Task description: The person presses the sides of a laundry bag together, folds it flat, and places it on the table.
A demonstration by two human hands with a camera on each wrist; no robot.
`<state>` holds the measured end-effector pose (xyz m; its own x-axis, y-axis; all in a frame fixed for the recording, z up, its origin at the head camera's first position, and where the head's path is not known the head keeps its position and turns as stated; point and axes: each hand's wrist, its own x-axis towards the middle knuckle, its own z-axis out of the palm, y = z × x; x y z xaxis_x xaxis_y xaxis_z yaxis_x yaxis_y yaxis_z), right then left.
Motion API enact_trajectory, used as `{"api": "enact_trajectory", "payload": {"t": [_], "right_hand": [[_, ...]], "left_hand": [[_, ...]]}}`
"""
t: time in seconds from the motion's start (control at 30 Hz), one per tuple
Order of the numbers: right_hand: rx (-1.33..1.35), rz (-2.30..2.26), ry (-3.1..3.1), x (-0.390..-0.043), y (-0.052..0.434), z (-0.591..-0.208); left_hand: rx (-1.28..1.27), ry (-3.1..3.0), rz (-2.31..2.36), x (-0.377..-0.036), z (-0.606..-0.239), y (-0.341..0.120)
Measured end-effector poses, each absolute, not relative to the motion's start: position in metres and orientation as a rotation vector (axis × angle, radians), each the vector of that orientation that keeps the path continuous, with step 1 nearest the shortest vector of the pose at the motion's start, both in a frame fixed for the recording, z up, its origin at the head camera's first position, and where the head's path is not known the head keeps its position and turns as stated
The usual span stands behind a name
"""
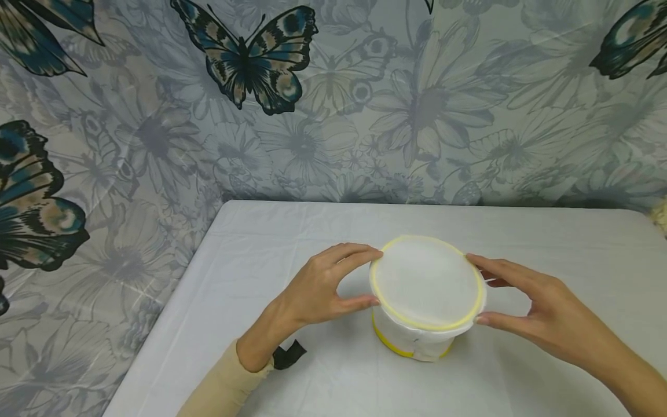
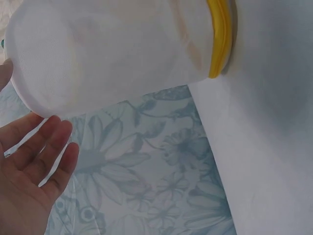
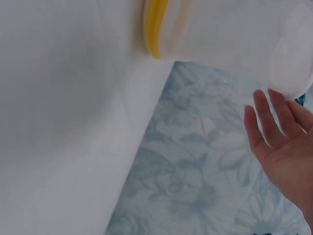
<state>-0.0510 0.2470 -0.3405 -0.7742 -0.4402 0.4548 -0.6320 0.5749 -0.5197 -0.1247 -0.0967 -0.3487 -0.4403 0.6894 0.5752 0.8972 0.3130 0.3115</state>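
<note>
Two hands at the rim of a mesh-covered round container on a white table.

The left hand [image 1: 323, 289] and right hand [image 1: 526, 307] flank the container [image 1: 424, 295], fingers nearly straight and spread, fingertips touching the opposite edges of its top; neither hand wraps around it. The container stands upright near the middle of the table [image 1: 260, 243]. Fine white mesh is stretched flat over its yellow rim [image 1: 417, 238] and drapes down the sides to a yellow base band [image 1: 388, 341]. A butterfly-and-flower printed backdrop [image 1: 250, 63] hangs behind.
</note>
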Motion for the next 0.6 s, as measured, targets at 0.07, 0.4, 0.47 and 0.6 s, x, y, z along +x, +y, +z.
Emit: {"api": "enact_trajectory", "payload": {"t": [0.07, 0.4, 0.47, 0.6], "right_hand": [[0.859, 0.990, -2.544, -0.0503, 0.2465, -0.3418], [0.772, 1.037, -2.609, -0.0483, 0.2425, -0.3474], [0.760, 1.041, -2.621, -0.0483, 0.2419, -0.3483], [0.765, 1.041, -2.633, -0.0495, 0.2404, -0.3499]], "left_hand": [[-1.426, -2.258, -0.872, -0.1241, -0.3490, -0.0965], [-1.429, -2.311, -0.801, -0.1230, -0.3528, -0.0943], [-1.429, -2.315, -0.781, -0.1231, -0.3534, -0.0936], [-1.448, -2.314, -0.771, -0.1228, -0.3546, -0.0921]]}}
